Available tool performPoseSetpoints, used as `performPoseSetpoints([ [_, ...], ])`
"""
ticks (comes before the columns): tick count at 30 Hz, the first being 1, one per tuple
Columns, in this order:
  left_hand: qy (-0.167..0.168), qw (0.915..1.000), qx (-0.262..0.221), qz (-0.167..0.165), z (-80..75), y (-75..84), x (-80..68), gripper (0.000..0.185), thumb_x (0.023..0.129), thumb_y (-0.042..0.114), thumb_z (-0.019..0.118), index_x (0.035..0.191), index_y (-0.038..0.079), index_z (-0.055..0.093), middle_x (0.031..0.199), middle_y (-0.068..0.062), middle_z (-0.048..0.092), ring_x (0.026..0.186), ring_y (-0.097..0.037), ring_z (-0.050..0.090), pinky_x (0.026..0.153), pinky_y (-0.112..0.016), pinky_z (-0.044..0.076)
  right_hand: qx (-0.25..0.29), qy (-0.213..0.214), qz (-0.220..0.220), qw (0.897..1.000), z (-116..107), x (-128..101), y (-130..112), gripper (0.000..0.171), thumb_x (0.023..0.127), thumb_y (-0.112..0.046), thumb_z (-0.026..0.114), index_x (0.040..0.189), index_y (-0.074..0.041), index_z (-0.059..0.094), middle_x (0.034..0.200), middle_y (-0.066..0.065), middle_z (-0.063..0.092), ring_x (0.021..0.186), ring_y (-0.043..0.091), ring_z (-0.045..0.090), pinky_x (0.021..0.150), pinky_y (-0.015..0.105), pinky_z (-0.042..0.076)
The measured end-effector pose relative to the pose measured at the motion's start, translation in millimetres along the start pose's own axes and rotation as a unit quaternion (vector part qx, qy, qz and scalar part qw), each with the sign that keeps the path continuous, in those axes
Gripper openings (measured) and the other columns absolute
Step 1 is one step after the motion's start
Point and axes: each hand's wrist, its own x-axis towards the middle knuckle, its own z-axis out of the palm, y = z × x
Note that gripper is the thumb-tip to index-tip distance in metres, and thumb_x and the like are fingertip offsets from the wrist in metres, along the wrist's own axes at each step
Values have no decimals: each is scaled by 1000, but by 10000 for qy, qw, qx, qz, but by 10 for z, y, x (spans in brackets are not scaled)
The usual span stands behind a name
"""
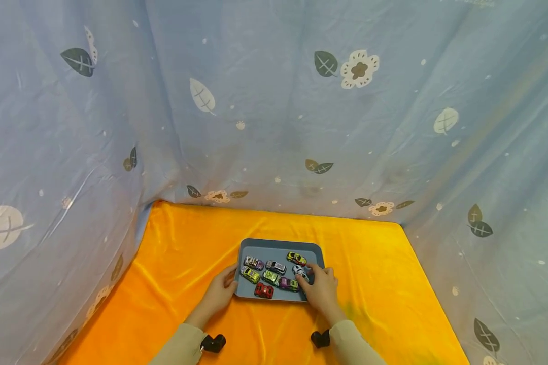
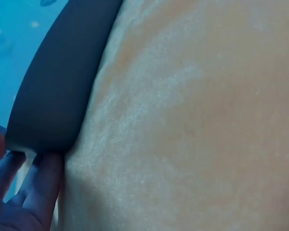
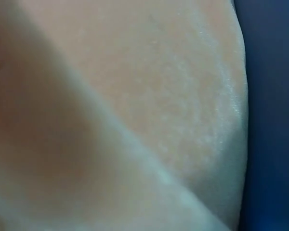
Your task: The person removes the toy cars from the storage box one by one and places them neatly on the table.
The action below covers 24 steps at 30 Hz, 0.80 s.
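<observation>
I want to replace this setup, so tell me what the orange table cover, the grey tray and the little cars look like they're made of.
Orange table cover: probably satin or velvety fabric; it has a soft sheen and creases.
Grey tray: likely matte plastic; flat even colour, rounded corners, a raised rim, though coated metal is possible.
Toy cars: glossy painted bodies, maybe die-cast metal or plastic; too small to tell.

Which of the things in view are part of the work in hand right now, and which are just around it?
In hand:
- grey tray, left hand at its left edge
- toy cars on it, such as the red car and white car
- right hand at the tray's right side, fingers by the white car

Just around:
- orange cloth
- blue leaf-print sheet behind
</observation>
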Motion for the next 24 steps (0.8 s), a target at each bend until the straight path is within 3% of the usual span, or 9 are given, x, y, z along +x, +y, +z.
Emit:
performPoseSetpoints([
  [8, 36, 9999, -88, -75, 21, -19, 6, 51, 97, -3, 53, 146, 4, 42, 143, -21, 45, 124, -38, 51, 98, -45, 46, -66, 188, 95, 9998, 13, -15, 16, 47, 82, -45, 76, 119, -18, 67, 90, -4, 57, 93, 22, 40, 91, 46, 29],
  [16, 110, 9992, -362, -88, 43, -100, -26, 51, 96, -5, 53, 145, 2, 42, 141, -23, 46, 120, -40, 53, 94, -42, 49, -82, 326, -83, 9994, 44, 12, 9, 44, 81, -39, 79, 117, -17, 68, 87, -7, 58, 90, 20, 40, 93, 49, 27],
  [24, 52, 9983, -574, -53, 37, -108, 7, 51, 96, -6, 52, 145, 2, 42, 142, -23, 45, 123, -39, 51, 95, -39, 49, -142, 260, 91, 9995, 55, -3, 18, 42, 82, -40, 77, 116, -19, 68, 86, -6, 55, 92, 20, 41, 94, 46, 27],
])
